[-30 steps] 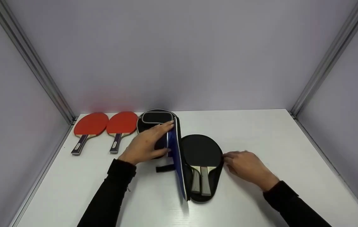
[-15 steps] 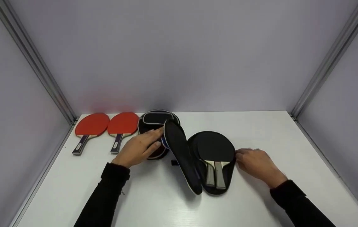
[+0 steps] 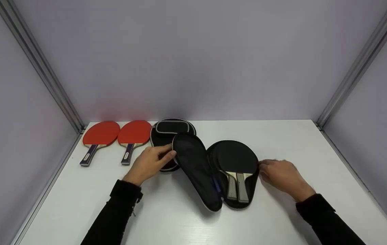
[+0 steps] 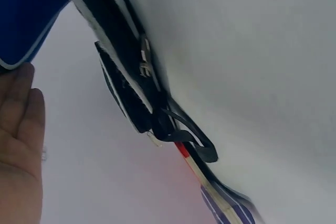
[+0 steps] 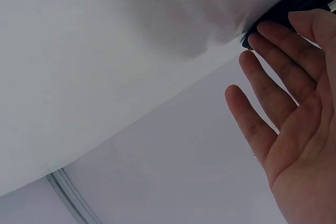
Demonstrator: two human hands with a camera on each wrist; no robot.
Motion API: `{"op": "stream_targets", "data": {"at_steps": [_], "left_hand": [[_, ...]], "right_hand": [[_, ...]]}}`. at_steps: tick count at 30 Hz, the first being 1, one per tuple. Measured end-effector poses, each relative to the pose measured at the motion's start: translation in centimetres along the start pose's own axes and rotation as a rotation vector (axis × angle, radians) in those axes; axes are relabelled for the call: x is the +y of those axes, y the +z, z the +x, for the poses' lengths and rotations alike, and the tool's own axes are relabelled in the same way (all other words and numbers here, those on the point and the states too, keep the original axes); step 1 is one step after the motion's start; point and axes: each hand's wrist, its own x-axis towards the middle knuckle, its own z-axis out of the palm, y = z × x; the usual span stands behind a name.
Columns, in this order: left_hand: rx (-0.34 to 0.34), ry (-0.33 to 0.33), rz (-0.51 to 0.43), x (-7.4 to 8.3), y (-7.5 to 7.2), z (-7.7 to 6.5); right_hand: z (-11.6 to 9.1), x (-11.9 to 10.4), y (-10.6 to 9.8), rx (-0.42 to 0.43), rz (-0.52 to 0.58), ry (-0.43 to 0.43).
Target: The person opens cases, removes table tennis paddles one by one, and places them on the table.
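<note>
A table tennis bat case (image 3: 253, 190) lies unfolded on the table, black inside with a blue outer side. Two bats (image 3: 235, 161) with pale handles overlap in its right half, black rubber up. My left hand (image 3: 148, 163) touches the upper left edge of the case's lid (image 3: 193, 166), which is tilted up off the table. In the left wrist view its fingers (image 4: 18, 98) extend straight against the blue outer side (image 4: 31, 14). My right hand (image 3: 282, 177) pinches the right rim of the case; in the right wrist view the other fingers (image 5: 268, 82) are extended.
Two red bats (image 3: 101, 133) (image 3: 134, 132) lie at the table's back left, handles toward me. Beside them is another black case (image 3: 172, 127) with white piping, partly hidden by the lid and left hand. Grey walls (image 3: 193, 68) surround the white table (image 3: 282, 136).
The lid has swung from nearly upright toward the left, now showing its black inside. The case has shifted right and slightly back, with my right hand at its rim.
</note>
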Motion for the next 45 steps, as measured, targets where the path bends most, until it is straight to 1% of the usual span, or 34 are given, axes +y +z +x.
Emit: {"op": "stream_targets", "data": {"at_steps": [2, 6, 10, 13, 16, 20, 22, 27, 31, 34, 38, 42, 45], "left_hand": [[-0.001, -0.031, 0.009, 0.3, 0.0, 0.0], [-0.007, -0.055, 0.021, 0.5, -0.2, 0.0], [-0.025, -0.062, 0.040, 0.4, -0.3, 0.0], [-0.045, -0.047, 0.077, 0.3, -0.1, -0.1], [-0.074, -0.004, 0.164, 0.3, 0.3, -0.1], [-0.118, 0.085, 0.318, 0.2, 1.2, 0.0], [-0.128, 0.131, 0.376, 0.3, 1.6, 0.1], [-0.163, 0.246, 0.493, 0.9, 2.3, 0.5], [-0.209, 0.314, 0.572, 1.5, 2.8, 1.0], [-0.236, 0.328, 0.591, 2.0, 3.2, 1.3], [-0.279, 0.319, 0.592, 2.6, 3.9, 1.6], [-0.310, 0.316, 0.611, 3.1, 4.5, 1.8], [-0.319, 0.311, 0.624, 3.5, 4.9, 2.0]], "right_hand": [[0.0, 0.0, -0.2, -0.002, 0.003, 0.005], [-0.1, 0.3, -0.4, -0.023, 0.003, 0.020], [-0.3, 0.9, -0.3, -0.044, 0.008, 0.044], [-0.5, 1.4, -0.4, -0.050, 0.010, 0.063], [-0.7, 1.9, -0.4, -0.053, 0.012, 0.082], [-0.9, 2.3, -0.4, -0.069, 0.025, 0.098], [-0.9, 2.4, -0.4, -0.082, 0.033, 0.098], [-0.8, 2.3, -0.7, -0.098, 0.045, 0.110], [-0.6, 1.8, -1.3, -0.073, 0.041, 0.119], [-0.4, 1.2, -1.7, -0.039, 0.035, 0.092], [-0.5, 0.2, -1.8, 0.023, 0.015, 0.030], [-0.8, -0.5, -1.8, 0.091, -0.011, -0.067], [-1.0, -1.0, -1.7, 0.119, -0.010, -0.156]]}}
